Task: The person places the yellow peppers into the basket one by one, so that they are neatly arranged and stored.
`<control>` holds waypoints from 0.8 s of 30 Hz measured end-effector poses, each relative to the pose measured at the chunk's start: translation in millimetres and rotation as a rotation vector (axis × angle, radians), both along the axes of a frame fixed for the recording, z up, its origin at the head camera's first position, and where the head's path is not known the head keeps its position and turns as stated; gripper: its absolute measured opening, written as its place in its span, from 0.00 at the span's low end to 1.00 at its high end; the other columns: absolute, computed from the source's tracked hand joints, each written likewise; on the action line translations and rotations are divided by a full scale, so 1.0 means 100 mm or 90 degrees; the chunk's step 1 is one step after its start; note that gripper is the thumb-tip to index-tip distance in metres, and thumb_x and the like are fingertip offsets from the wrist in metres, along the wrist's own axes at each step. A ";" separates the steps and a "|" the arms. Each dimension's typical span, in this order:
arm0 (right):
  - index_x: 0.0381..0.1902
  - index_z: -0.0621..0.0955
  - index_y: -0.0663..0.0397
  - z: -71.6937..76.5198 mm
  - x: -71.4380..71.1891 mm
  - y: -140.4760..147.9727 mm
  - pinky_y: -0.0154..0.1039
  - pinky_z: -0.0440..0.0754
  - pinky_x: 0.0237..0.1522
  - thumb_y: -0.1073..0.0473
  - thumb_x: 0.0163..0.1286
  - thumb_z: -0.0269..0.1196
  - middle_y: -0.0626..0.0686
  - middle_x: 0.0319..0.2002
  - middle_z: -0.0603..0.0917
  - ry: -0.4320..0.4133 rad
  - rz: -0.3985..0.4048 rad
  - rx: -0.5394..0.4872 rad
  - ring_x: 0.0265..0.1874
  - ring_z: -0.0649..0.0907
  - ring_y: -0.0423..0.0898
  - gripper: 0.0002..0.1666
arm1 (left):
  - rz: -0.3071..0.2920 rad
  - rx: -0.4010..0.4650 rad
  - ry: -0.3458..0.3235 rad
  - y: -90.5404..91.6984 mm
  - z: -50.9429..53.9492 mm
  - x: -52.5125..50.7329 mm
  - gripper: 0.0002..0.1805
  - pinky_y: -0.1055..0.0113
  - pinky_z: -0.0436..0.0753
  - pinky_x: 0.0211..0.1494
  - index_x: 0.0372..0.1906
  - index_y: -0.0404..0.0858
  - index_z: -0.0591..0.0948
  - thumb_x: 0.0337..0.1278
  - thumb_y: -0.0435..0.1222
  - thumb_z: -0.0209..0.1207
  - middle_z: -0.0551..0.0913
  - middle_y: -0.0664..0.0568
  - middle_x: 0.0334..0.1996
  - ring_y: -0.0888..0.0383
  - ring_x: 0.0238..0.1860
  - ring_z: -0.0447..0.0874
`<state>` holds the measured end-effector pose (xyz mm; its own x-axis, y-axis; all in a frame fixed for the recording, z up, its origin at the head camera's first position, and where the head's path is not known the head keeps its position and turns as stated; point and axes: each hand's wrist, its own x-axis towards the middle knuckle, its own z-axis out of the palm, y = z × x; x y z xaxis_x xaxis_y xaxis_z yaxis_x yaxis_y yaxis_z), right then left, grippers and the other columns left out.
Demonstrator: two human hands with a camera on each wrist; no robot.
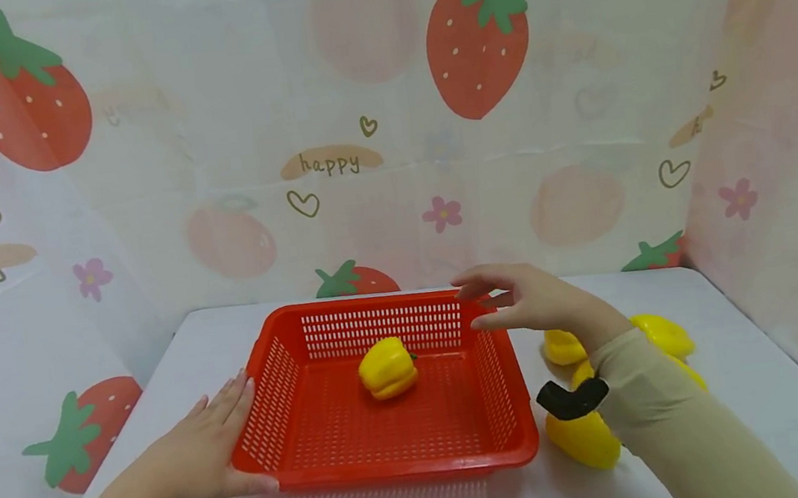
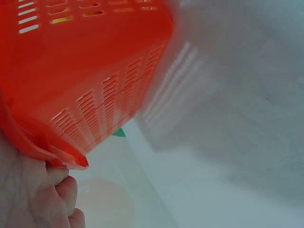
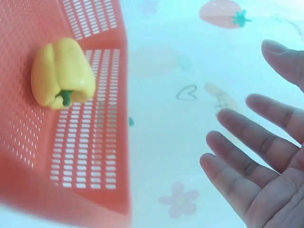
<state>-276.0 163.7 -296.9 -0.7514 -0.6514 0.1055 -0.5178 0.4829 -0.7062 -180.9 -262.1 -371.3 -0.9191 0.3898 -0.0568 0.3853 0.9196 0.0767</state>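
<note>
A red plastic basket (image 1: 413, 471) with slotted walls stands on the white table. Inside it lies one yellow bell pepper (image 1: 388, 367) with a green stem, near the back middle. My left hand (image 1: 202, 456) rests against the basket's left side, fingers straight along the rim and thumb at the front left corner. In the left wrist view, the fingertips show at the edge of the rim. Over the back right corner hovers my right hand (image 1: 523, 300), holding nothing. In the right wrist view its fingers (image 3: 244, 145) are spread, apart from the bell pepper.
Several yellow vegetables lie right of the basket, among them a large one (image 1: 585, 441) near its front right corner and another (image 1: 663, 334) farther back. The right forearm hides part of them. A cloth printed with strawberries (image 1: 478, 45) encloses the table.
</note>
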 end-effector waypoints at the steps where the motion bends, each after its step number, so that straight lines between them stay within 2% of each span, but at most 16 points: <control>1: 0.60 0.70 0.40 0.00 0.01 0.04 0.46 0.75 0.53 0.50 0.56 0.67 0.46 0.52 0.77 0.000 -0.004 -0.003 0.53 0.76 0.43 0.32 | 0.001 0.000 0.001 0.00 0.00 0.00 0.68 0.39 0.55 0.64 0.69 0.30 0.52 0.28 0.76 0.50 0.51 0.38 0.69 0.40 0.68 0.50; 7: 0.59 0.71 0.42 -0.01 0.06 0.26 0.47 0.75 0.54 0.53 0.57 0.67 0.46 0.52 0.77 0.000 -0.024 -0.019 0.53 0.76 0.45 0.32 | 0.007 0.006 -0.002 0.01 0.00 0.01 0.68 0.39 0.55 0.64 0.69 0.29 0.52 0.28 0.75 0.51 0.50 0.37 0.69 0.39 0.68 0.49; 18: 0.58 0.71 0.44 -0.12 0.17 0.65 0.43 0.76 0.52 0.52 0.58 0.66 0.49 0.53 0.77 0.018 -0.048 0.013 0.53 0.76 0.47 0.29 | 0.006 0.009 -0.006 0.00 -0.01 0.01 0.68 0.40 0.55 0.64 0.69 0.29 0.51 0.29 0.76 0.51 0.49 0.37 0.70 0.39 0.68 0.48; 24: 0.58 0.71 0.44 -0.20 0.25 0.81 0.46 0.75 0.53 0.50 0.59 0.65 0.48 0.53 0.77 0.016 -0.066 0.046 0.52 0.76 0.47 0.29 | 0.004 0.005 -0.008 -0.01 -0.01 0.01 0.68 0.40 0.54 0.64 0.69 0.29 0.50 0.29 0.76 0.49 0.49 0.37 0.70 0.40 0.68 0.48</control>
<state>-251.0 245.2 -316.6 -0.8128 -0.5770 0.0805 -0.4796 0.5843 -0.6546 -179.7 -262.9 -372.2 -0.9210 0.3840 -0.0658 0.3779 0.9215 0.0892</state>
